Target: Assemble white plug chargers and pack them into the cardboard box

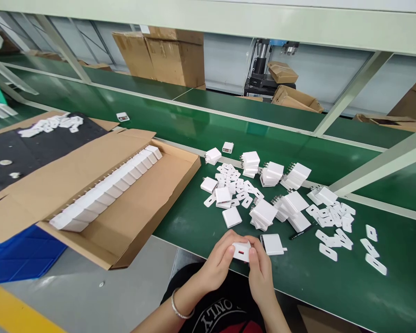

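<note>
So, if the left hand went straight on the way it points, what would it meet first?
Beyond the boxy white plastic block with a red slot that the left hand holds, probably the right hand, gripping the block's other end; depth is unclear.

The left hand [220, 259] and right hand [261, 263] hide the sides of a white charger [241, 249]. Both forearms [185, 296] run off the near edge. Lettering on the dark pen [302, 231] is too small to read. A pale beam [208, 14] hides the far machine's [260, 67] top. A cardboard box [412, 104] on the right and a blue bin [27, 259] on the left are cut off.
</note>
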`<state>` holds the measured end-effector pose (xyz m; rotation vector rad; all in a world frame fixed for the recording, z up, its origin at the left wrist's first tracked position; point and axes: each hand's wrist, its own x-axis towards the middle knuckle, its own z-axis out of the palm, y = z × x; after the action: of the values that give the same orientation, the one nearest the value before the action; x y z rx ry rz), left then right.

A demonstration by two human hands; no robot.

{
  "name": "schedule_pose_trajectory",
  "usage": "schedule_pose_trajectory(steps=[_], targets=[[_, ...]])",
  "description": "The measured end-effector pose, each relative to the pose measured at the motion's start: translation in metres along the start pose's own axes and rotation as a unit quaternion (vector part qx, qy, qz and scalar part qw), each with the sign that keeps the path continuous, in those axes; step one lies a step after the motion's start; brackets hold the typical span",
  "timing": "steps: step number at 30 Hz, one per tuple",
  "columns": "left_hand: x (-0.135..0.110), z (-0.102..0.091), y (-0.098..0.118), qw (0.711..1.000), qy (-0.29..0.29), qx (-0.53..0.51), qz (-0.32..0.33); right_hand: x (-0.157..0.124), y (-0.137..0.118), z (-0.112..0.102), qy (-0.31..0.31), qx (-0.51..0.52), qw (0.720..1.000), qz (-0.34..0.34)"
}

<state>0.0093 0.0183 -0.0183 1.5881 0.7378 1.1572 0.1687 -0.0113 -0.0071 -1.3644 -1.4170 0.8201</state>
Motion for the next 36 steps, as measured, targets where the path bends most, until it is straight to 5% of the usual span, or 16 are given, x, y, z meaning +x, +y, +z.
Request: schedule_pose_trajectory(steps=[9, 17, 27, 36], targets=[[0.0, -0.004, 0.001, 0.998, -0.043, -0.003, -0.039, 0.0, 0.003, -0.004, -0.03, 0.021, 0.999, -0.012], [-0.004, -0.003, -0.006, 0.998, -0.026, 0.01, 0.054, -0.007, 0.009, -0.007, -0.072, 0.009, 0.997, -0.028], [-0.006, -0.004, -0.005, 0.999, -0.039, -0.016, 0.034, -0.006, 0.007, -0.007, -0.057, 0.006, 0.997, -0.05], [-0.008, 0.0, -0.009, 0.995, 0.002, 0.045, 0.093, -0.007, 0.008, -0.008, -0.066, 0.029, 0.997, -0.033]])
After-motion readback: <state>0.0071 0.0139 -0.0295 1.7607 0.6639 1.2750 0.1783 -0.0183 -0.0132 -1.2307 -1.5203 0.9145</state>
